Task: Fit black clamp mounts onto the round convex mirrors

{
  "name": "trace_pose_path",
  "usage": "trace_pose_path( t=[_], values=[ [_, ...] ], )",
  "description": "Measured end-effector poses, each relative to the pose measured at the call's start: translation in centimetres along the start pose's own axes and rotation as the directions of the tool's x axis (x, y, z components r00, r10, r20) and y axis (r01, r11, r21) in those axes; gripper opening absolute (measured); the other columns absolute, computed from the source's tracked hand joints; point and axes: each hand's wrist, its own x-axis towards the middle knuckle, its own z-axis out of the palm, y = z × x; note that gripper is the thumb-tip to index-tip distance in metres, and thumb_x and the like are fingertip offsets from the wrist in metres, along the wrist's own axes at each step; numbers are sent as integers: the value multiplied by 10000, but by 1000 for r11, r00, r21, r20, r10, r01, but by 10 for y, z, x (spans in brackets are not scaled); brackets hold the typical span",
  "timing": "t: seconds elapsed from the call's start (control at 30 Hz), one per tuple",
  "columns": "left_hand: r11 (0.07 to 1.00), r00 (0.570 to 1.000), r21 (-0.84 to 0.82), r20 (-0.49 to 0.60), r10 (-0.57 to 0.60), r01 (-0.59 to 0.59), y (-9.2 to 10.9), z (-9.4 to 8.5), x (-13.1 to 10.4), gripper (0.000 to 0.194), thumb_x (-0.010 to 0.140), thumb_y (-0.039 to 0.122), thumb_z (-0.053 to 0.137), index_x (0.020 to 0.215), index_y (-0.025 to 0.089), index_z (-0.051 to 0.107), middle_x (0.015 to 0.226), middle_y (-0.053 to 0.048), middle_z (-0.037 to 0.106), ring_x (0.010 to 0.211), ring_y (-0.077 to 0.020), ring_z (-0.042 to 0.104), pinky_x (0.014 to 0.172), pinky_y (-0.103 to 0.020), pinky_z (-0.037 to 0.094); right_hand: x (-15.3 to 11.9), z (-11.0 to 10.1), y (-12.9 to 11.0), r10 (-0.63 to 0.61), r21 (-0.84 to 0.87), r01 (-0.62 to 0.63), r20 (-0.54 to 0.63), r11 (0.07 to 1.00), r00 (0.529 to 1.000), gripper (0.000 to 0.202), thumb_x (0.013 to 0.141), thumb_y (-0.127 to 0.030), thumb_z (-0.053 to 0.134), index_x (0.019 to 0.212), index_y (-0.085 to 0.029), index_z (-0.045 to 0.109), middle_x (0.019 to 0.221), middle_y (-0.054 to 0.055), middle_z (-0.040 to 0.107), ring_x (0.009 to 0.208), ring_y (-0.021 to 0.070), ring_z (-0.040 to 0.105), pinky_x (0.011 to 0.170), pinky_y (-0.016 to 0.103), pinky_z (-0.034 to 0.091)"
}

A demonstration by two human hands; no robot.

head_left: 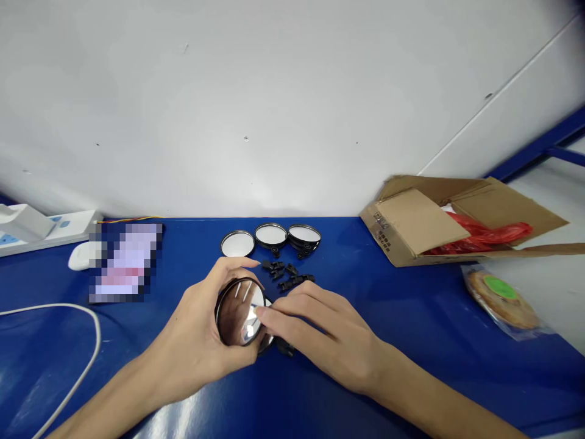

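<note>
My left hand (201, 332) is wrapped round the rim of a round black-rimmed mirror (237, 314), tilted up toward the camera. My right hand (320, 326) has its thumb against the mirror's right side, with the fingers curled behind it. Part of another round mirror (266, 342) shows just behind and below the first, largely hidden. Small black parts (296, 281) lie on the blue table beyond my hands. Behind them three round mirrors rest face up: one at the left (237, 244), one in the middle (271, 235) and one at the right (304, 235), seemingly stacked.
An open cardboard box (402, 228) with red plastic stands at the back right, near a packaged round item (503, 299). A phone (130, 259), a white mouse-like object (85, 256), a power strip (68, 225) and a white cable (97, 335) lie at the left.
</note>
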Motion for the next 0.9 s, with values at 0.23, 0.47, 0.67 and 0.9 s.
trace_pose_path(
  t=[0.23, 0.47, 0.67, 0.9],
  values=[
    [990, 999, 144, -41, 13, -7, -4, -7, 0, 971, 871, 474, 1006, 1651, 446, 428, 1600, -76, 627, 1476, -379, 644, 1253, -623, 538, 14, -6, 22, 105, 24, -103, -179, 994, 978, 308, 1118, -80, 756, 1390, -224, 758, 1081, 44, 866, 916, 189, 781, 824, 362, 671],
    [967, 995, 237, 8, -95, 91, -15, -8, -2, 1048, 754, 516, 1079, 1561, 422, 416, 1571, -79, 577, 1494, -401, 590, 1249, -677, 511, 23, 20, 78, 74, -318, -118, -146, 941, 986, 192, 1176, -137, 639, 1116, -176, 817, 953, 87, 821, 856, 231, 691, 821, 392, 615],
    [954, 976, 289, 175, -129, 74, -15, -11, -4, 1011, 756, 413, 1061, 1578, 428, 473, 1551, -78, 612, 1467, -435, 597, 1244, -718, 493, 21, 36, 95, 104, -342, -120, -64, 932, 992, 246, 1189, -135, 602, 1066, -139, 816, 946, 108, 792, 880, 239, 666, 838, 372, 598],
    [946, 970, 323, 214, -118, 44, -18, -9, -2, 1012, 779, 295, 1014, 1615, 478, 473, 1608, -39, 652, 1499, -414, 643, 1335, -744, 407, 16, 44, 98, 105, -349, -102, -10, 932, 994, 221, 1203, -195, 616, 1105, -152, 809, 955, 99, 814, 906, 260, 691, 862, 397, 605]
  ],
)
